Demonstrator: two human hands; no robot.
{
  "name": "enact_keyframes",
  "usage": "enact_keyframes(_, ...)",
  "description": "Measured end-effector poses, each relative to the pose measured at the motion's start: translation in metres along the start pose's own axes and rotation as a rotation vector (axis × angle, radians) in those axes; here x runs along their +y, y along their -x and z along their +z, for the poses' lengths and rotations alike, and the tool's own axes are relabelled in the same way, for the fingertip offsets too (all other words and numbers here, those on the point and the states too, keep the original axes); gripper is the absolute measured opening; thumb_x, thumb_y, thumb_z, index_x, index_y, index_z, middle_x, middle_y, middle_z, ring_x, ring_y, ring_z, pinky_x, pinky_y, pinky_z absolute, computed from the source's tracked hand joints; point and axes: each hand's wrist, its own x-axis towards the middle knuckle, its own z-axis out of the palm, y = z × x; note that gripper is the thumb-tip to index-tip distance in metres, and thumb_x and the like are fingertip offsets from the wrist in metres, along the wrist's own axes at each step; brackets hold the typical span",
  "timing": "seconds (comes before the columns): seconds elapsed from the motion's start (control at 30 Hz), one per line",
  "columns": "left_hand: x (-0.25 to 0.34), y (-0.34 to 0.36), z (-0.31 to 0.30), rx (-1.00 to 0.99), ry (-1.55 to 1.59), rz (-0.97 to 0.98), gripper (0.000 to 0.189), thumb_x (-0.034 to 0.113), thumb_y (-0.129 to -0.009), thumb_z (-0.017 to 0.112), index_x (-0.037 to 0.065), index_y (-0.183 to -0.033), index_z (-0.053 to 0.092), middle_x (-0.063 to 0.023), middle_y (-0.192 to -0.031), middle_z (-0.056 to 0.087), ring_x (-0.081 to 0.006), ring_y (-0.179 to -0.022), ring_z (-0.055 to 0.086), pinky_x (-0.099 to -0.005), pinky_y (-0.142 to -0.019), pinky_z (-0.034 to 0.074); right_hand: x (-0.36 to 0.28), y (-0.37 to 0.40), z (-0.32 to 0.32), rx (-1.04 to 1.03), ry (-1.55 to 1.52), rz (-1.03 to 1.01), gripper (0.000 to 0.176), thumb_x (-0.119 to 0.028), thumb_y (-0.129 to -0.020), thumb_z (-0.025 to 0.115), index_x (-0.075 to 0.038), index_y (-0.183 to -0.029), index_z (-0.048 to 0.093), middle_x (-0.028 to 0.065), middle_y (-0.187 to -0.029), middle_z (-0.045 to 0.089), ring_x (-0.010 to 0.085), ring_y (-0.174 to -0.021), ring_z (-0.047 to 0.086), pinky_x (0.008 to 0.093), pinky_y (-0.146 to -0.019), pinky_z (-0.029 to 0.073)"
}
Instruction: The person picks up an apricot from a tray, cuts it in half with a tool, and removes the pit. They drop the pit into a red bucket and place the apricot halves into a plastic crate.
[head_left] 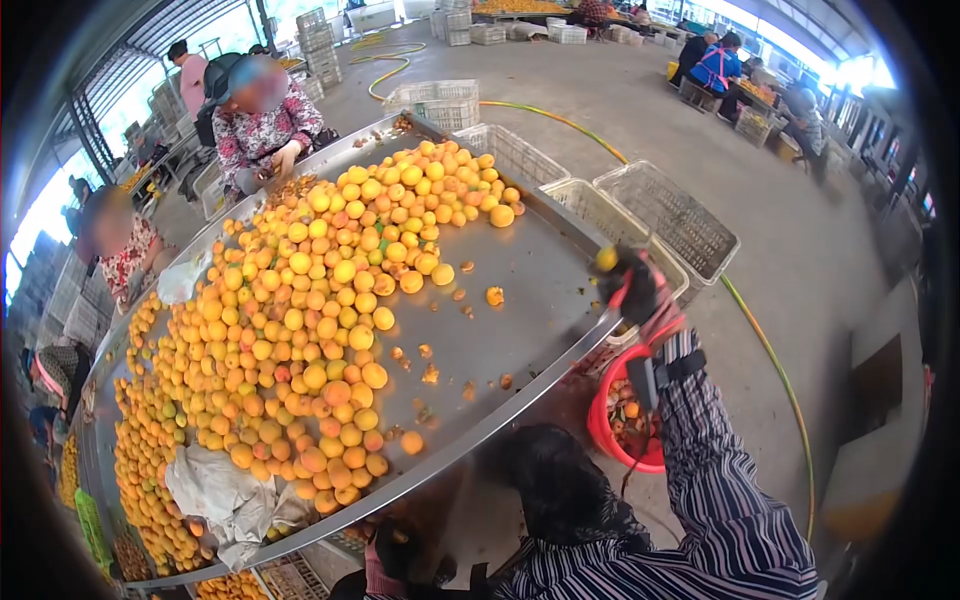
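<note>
Head view is showing the right hand (632, 290), gloved in dark and red, gripping a yellow fruit (606, 259) at its fingertips. It is hanging just past the near right edge of the steel surface (540, 270), above the red bucket (603, 432) and just beside the white crates (690, 225). The left hand (392, 560) is sitting low at the bottom of the view, under the surface's rim. It is too dark and cut off to tell whether it is closed on anything.

A big pile (320, 300) of orange and yellow fruit is covering the left and far parts of the surface. Loose scraps (432, 374) are lying on the bare metal between the pile and the holding hand. A crumpled cloth (225, 495) is resting on the near end of the pile. Across the surface another person (262, 130) is bending over the fruit, both hands down in it.

The fruit looks soft, so the grip is probably best kept light, with the fingertips cradling it rather than squeezing. Since bucket and crates are sitting so close together, the hand is better lowered right over the chosen one before letting go. A drop from this height could bruise the fruit or bounce it onto the floor.
</note>
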Motion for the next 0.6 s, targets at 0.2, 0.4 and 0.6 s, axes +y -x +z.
enact_keyframes(0.2,0.012,0.046,0.069,0.185,0.063,0.022,0.025,0.019,-0.084,0.052,0.006,-0.106,0.055,-0.0062,-0.097,0.060,-0.0186,-0.101,0.057,-0.0339,-0.093,0.045,-0.045,-0.022,-0.079,0.836,1.750,-0.383,0.044,-0.040,-0.078,0.067,-0.002,-0.101,0.060,0.0191,-0.093,0.065,0.0334,-0.082,0.064,0.0430,-0.074,0.048)
enact_keyframes(0.4,0.022,0.063,0.079,0.275,-0.727,0.069,0.030,0.017,-0.084,0.057,0.003,-0.111,0.055,-0.0072,-0.096,0.063,-0.0187,-0.092,0.061,-0.0325,-0.083,0.050,0.045,0.032,0.065,0.045,1.659,-0.396,0.028,-0.024,-0.072,0.070,-0.009,-0.094,0.061,0.0128,-0.082,0.065,0.0327,-0.081,0.063,0.0389,-0.071,0.049)
enact_keyframes(0.6,0.018,0.056,0.067,0.351,-0.730,-0.051,0.033,0.016,-0.085,0.059,0.002,-0.114,0.054,-0.0078,-0.099,0.063,-0.0195,-0.090,0.062,-0.0324,-0.079,0.052,0.178,0.071,0.183,-0.808,1.755,-0.140,0.033,-0.031,-0.075,0.064,-0.008,-0.096,0.055,0.0135,-0.089,0.063,0.0319,-0.088,0.060,0.0402,-0.076,0.047)
